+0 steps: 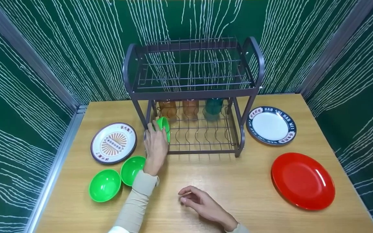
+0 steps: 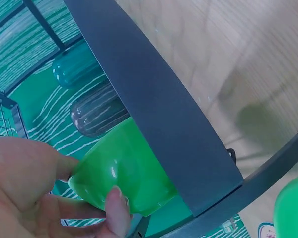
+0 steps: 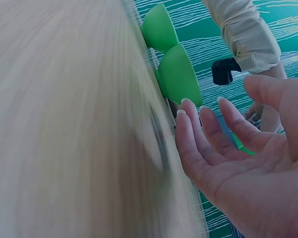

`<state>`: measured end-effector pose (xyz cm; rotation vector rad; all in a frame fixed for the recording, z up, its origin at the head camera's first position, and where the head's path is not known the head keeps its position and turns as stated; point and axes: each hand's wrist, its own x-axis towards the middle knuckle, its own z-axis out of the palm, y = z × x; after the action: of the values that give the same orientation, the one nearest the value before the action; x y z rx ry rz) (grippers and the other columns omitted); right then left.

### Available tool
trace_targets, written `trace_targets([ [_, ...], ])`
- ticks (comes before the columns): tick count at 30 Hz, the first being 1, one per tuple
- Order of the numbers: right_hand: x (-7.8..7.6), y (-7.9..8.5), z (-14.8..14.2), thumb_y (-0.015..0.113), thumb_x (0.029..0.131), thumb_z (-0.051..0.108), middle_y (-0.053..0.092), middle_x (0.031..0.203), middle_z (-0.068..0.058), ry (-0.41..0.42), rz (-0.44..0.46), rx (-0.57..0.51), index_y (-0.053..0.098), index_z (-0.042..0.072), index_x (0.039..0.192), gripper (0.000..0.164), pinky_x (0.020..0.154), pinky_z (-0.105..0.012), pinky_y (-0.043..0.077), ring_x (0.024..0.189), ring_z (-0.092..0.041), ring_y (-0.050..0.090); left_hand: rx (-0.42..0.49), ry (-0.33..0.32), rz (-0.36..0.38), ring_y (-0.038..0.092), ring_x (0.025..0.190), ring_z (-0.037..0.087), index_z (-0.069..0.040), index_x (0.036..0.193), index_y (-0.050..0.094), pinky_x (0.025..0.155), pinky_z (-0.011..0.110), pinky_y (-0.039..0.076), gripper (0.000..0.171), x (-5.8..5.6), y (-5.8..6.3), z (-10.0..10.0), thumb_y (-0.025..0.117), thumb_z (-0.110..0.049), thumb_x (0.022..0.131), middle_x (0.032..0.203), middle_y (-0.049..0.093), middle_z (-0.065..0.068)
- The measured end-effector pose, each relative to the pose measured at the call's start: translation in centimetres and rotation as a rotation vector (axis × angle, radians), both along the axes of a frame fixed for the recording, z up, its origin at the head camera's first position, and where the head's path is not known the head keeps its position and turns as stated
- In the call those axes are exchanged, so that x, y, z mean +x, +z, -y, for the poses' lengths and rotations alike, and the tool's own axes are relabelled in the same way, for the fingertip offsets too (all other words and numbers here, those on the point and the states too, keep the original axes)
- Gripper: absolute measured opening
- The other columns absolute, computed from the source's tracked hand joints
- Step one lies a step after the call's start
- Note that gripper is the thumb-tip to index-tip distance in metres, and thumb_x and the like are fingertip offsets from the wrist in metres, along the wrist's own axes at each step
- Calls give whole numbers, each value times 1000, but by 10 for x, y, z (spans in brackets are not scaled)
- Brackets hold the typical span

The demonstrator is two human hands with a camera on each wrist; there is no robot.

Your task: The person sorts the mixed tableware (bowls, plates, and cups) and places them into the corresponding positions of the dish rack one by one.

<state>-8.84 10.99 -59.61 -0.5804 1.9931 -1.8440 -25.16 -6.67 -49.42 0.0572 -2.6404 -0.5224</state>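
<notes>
My left hand [image 1: 156, 143] grips a green bowl [image 1: 163, 126], tipped on its side at the left end of the dark rack's lower shelf [image 1: 202, 151]. In the left wrist view the thumb and fingers pinch the bowl [image 2: 121, 168] beside a dark frame bar [image 2: 154, 99]. My right hand [image 1: 204, 205] hovers over the table's front middle, fingers loosely bent and holding nothing. Two more green bowls stand upright on the table at the left, one [image 1: 105, 185] nearer the front and the other [image 1: 132, 170] partly behind the left sleeve.
Three tinted glasses, two orange [image 1: 168, 109] [image 1: 190, 108] and one teal [image 1: 213, 108], stand at the lower shelf's back. A patterned white plate [image 1: 129, 142] lies left of the rack. Right of it are a dark-rimmed plate [image 1: 271, 125] and a red plate [image 1: 303, 181].
</notes>
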Motion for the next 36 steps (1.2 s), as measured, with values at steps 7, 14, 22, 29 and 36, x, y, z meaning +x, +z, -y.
trace_targets([
  [7, 0, 1, -1, 60, 106, 21, 66, 122, -14, 1, 25, -3, 61, 5, 127, 27, 97, -30, 53, 112, -32, 66, -3, -28, -32, 65, 99, 44, 9, 142, 53, 69, 52, 60, 47, 0, -3, 3, 60, -19, 105, 121, 61, 29],
  [14, 0, 1, -1, 61, 105, 21, 66, 121, -13, -2, 28, -6, 62, 5, 126, 26, 98, -30, 53, 111, -31, 66, -2, -27, -11, 66, 100, 43, 8, 142, 53, 64, 50, 60, 44, -1, -3, 6, 59, -17, 106, 128, 61, 28],
  [22, 0, 0, -2, 62, 104, 22, 68, 118, -7, -10, 18, 4, 64, 11, 123, 22, 99, -30, 52, 111, -28, 66, -3, -21, -18, 67, 100, 44, 10, 142, 53, 60, 51, 59, 46, -1, -5, 8, 61, -14, 104, 132, 60, 28],
  [29, 1, 1, -2, 61, 105, 21, 67, 119, -11, 2, 10, -11, 63, 5, 125, 26, 100, -31, 52, 112, -31, 66, -2, -28, -37, 67, 98, 44, 10, 144, 50, 59, 49, 59, 53, -1, -6, 8, 67, -13, 100, 133, 57, 27],
  [36, 3, 3, -4, 60, 105, 21, 66, 122, -15, 7, 18, -9, 61, 6, 126, 25, 101, -31, 52, 113, -32, 66, 5, -37, -117, 69, 99, 41, 2, 148, 49, 55, 46, 58, 59, 8, -6, 8, 71, -21, 99, 135, 57, 26],
])
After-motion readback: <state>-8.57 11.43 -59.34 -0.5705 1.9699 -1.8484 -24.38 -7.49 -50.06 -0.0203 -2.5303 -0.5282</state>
